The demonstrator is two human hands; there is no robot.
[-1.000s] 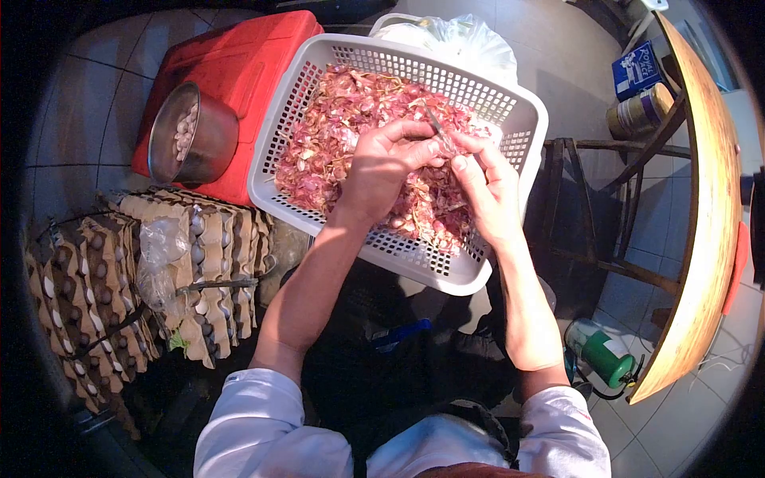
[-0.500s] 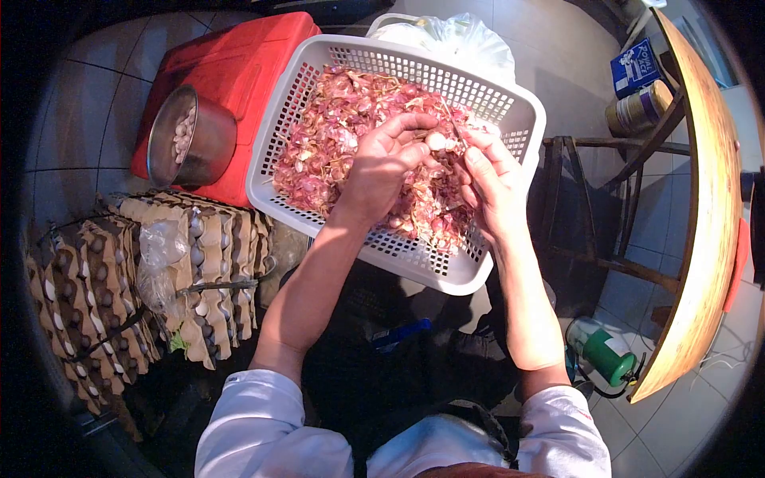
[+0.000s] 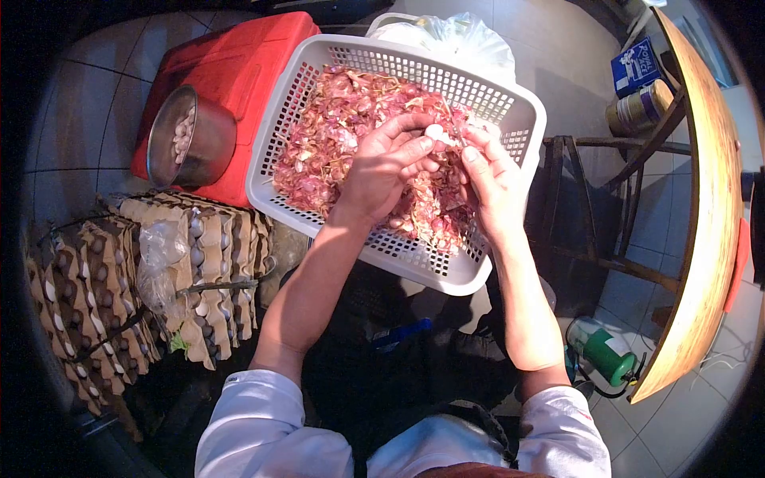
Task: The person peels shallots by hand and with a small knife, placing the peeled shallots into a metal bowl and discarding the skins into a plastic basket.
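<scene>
Metal pot (image 3: 209, 139) stood on red crate (image 3: 255, 68), upper left; egg trays (image 3: 211, 275), lower left; tiled floor (image 3: 76, 107) beyond. Above central basket (image 3: 382, 255), left hand (image 3: 381, 171) pinched peeled clove (image 3: 434, 131); right hand (image 3: 496, 187) half-curled, contents unclear.

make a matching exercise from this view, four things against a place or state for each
1. metal pot
2. grey basket
3. cardboard trays
4. green canister

A. beneath the left hand and right hand, full of reddish bulbs and skins
B. on the floor, at the person's right
C. on the red box, with pale pieces inside
D. stacked, holding eggs

1-C, 2-A, 3-D, 4-B
</scene>
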